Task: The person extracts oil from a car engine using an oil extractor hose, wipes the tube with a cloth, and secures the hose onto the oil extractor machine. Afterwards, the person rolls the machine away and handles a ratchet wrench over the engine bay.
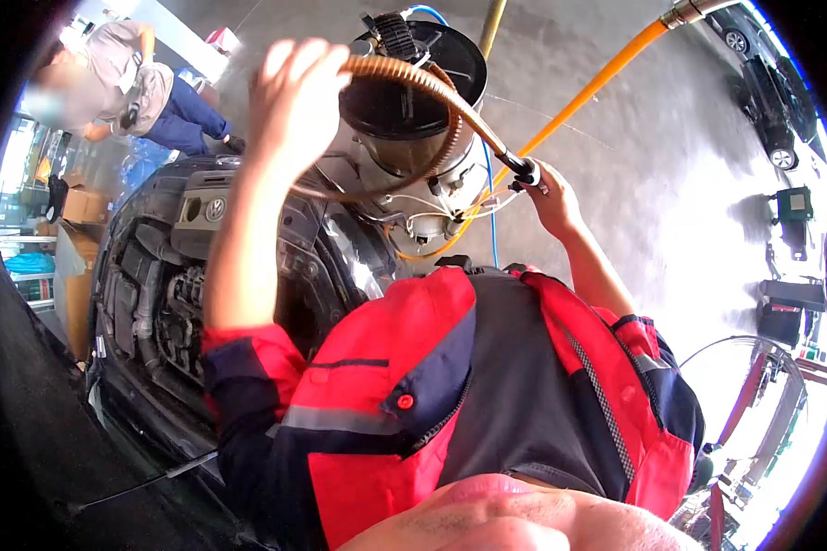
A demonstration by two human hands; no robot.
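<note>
My left hand [294, 106] is raised at the upper left, its fingers closed round a ribbed brown hose [404, 73]. From there the hose arcs right and down to a black and silver end fitting [526, 172]. My right hand [556, 200] is closed on that fitting. Part of the hose loops below, in front of a drum-shaped machine [404, 138] with a round black top. Thin clear tubes [450, 213] hang at the machine's lower side.
On the left is an open car engine bay [170, 275] with a VW badge. Another person [170, 92] stands beyond it. An orange hose [597, 83] and a blue hose [492, 220] run near the machine. Parked cars [763, 83] and shop equipment [793, 220] are at the right.
</note>
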